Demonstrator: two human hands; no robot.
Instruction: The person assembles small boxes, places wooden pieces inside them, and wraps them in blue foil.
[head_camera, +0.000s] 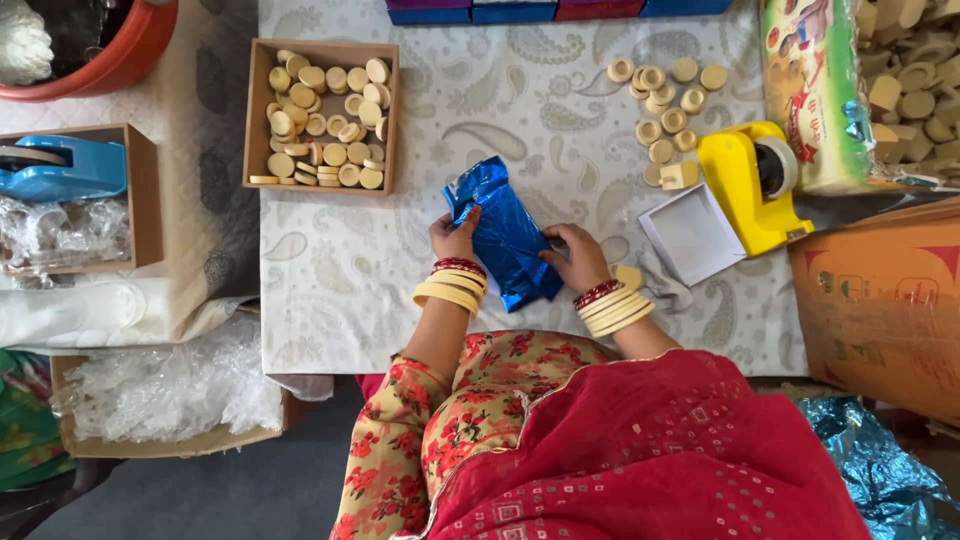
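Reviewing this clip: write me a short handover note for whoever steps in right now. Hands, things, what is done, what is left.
Left hand: grip on the left edge of the blue foil packet.
Right hand: pressing the packet's right edge.
Packet lies on the patterned cloth, partly wrapped, foil loose at the top.
Nearby: wooden box of cream discs, loose discs, white lid, yellow tape dispenser.
Done: foil folded round the middle. Left: ends not closed, no tape visible.
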